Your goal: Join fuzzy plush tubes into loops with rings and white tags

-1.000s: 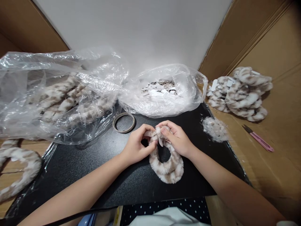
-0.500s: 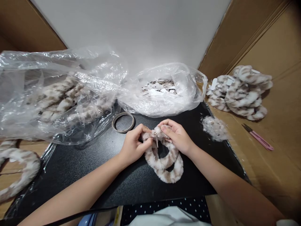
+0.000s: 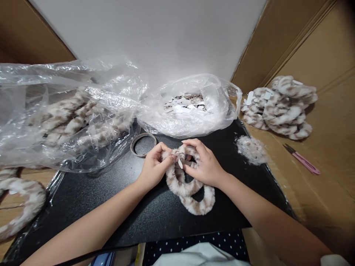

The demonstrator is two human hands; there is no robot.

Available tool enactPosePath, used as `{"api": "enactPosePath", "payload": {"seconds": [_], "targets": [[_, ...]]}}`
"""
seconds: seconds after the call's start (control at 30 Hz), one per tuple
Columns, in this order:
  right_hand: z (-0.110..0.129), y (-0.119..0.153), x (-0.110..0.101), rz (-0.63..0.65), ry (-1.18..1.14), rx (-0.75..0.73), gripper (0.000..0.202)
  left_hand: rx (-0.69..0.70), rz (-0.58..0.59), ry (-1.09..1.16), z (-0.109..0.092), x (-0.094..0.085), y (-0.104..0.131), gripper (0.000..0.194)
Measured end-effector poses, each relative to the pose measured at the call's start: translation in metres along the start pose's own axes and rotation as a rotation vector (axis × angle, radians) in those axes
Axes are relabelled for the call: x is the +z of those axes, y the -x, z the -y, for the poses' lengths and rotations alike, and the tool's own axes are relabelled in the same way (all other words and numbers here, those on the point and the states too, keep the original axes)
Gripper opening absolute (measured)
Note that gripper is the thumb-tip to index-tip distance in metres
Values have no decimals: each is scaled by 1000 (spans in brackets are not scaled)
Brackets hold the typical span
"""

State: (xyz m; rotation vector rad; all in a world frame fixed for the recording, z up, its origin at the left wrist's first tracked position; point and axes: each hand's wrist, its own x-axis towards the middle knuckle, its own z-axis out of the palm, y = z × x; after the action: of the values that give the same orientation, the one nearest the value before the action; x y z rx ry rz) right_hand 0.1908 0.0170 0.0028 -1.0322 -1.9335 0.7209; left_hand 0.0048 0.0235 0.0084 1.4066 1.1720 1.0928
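Observation:
A fluffy white-and-brown ring piece (image 3: pixel 181 187), made of joined fur loops, lies at the middle of the black table (image 3: pixel 111 212). My left hand (image 3: pixel 155 164) pinches its upper left part between thumb and fingers. On the upper right, my right hand (image 3: pixel 203 162) curls round another part of the fur, thumb below and forefinger above. A small white tag (image 3: pixel 180 163) hangs between the hands where the loops meet. The fingertips partly hide that joint. One fur loop (image 3: pixel 203 207) rests on the table below my right hand.
Behind are a clear bag (image 3: pixel 116 90) of fur rings and a bag of white tags (image 3: pixel 191 123). A tape ring (image 3: pixel 133 147) lies left of the hands. To the right are a fluff clump (image 3: pixel 252 150), piled fur rings (image 3: pixel 288 111) and pink-handled snips (image 3: pixel 305 162).
My right hand has shifted its hold, its thumb now lower beside the tag. The fur piece and my left hand have moved slightly left in view, and the tag has tilted.

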Motion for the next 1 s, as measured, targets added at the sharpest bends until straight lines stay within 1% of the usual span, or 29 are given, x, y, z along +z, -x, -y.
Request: {"api": "enactPosePath", "payload": {"seconds": [0.07, 0.17, 0.23, 0.33, 0.5, 0.6, 0.67, 0.73, 0.8, 0.83, 0.9, 1.0], "targets": [[1, -1, 0, -4, -33, 20, 44, -45, 18, 53, 4, 0, -1, 19], [4, -3, -2, -43, -123, 102, 21, -93, 50, 151, 10, 0, -1, 21], [4, -4, -3, -69, -190, 160, 12, -109, 90, 194, 13, 0, -1, 21], [3, -5, -2, -112, -280, 244, 11, -132, 154, 207, 12, 0, 0, 22], [0, -6, 0, -146, -376, 332, 11, -123, 193, 212, 11, -1, 0, 24], [0, -7, -2, -141, -325, 288, 12, -135, 220, 222, 12, -1, -1, 25], [2, -7, -4, -91, -211, 175, 14, -140, 211, 214, 13, 0, -1, 25], [4, -5, -5, -1, -56, 40, 27, -133, 182, 198, 13, 0, -1, 24], [7, -3, -5, 83, 80, -34, 45, -117, 165, 188, 13, 0, -1, 24], [8, -2, -5, 108, 133, -43, 52, -108, 161, 184, 12, 0, -1, 24], [9, 0, -3, 122, 210, -24, 57, -101, 170, 178, 11, 1, -1, 25], [9, 0, 0, 104, 262, 7, 50, -97, 185, 171, 8, 1, -1, 27]]}}
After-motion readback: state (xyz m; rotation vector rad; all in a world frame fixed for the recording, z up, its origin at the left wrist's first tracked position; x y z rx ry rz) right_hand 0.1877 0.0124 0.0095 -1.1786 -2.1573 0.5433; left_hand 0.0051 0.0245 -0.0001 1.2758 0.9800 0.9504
